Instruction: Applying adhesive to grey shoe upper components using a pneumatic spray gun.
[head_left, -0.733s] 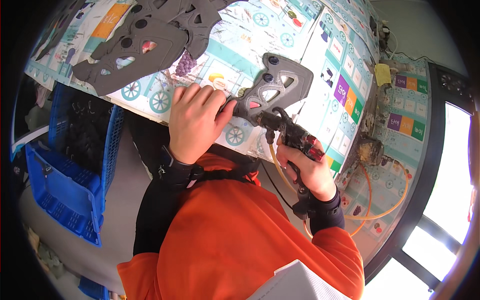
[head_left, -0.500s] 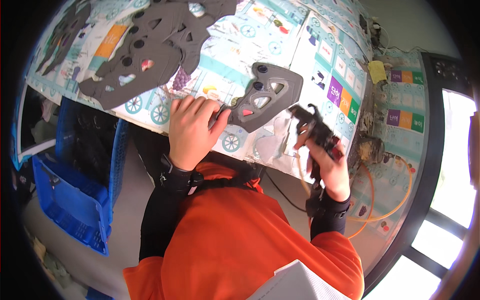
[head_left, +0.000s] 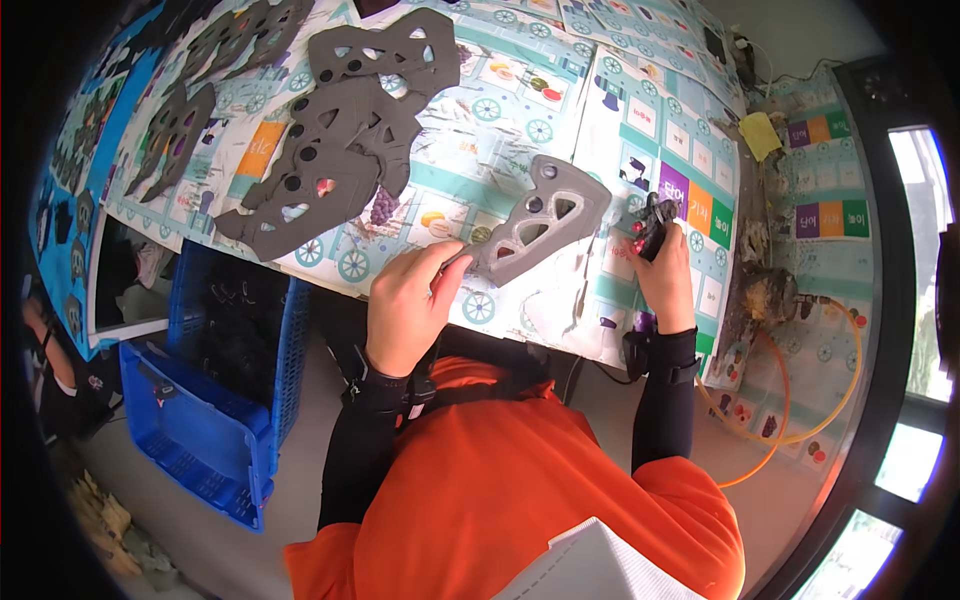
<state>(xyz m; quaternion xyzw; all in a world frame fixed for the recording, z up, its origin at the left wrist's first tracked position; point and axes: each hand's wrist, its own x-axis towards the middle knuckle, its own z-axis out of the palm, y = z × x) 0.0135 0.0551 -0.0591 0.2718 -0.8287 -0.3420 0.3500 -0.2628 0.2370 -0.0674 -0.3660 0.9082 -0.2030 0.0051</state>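
A: Fingers?
B: Left hand (head_left: 408,312) pinched narrow on near-left tip of grey cut-out piece (head_left: 567,229), table's (head_left: 470,185) near side. Right hand (head_left: 668,285) curled round dark tool (head_left: 656,222), apart from piece.
A: Progress?
B: One piece in hand; grey pile (head_left: 345,120) lies left. Whether finished, can't tell.

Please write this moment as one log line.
Left hand: holds grey cutout piece | Right hand: holds black tool | Grey pile: on table

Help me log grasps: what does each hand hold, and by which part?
Left hand: gray cutout panel, pinched at its narrow left end. Right hand: black spray gun, apparently by its largely hidden handle.
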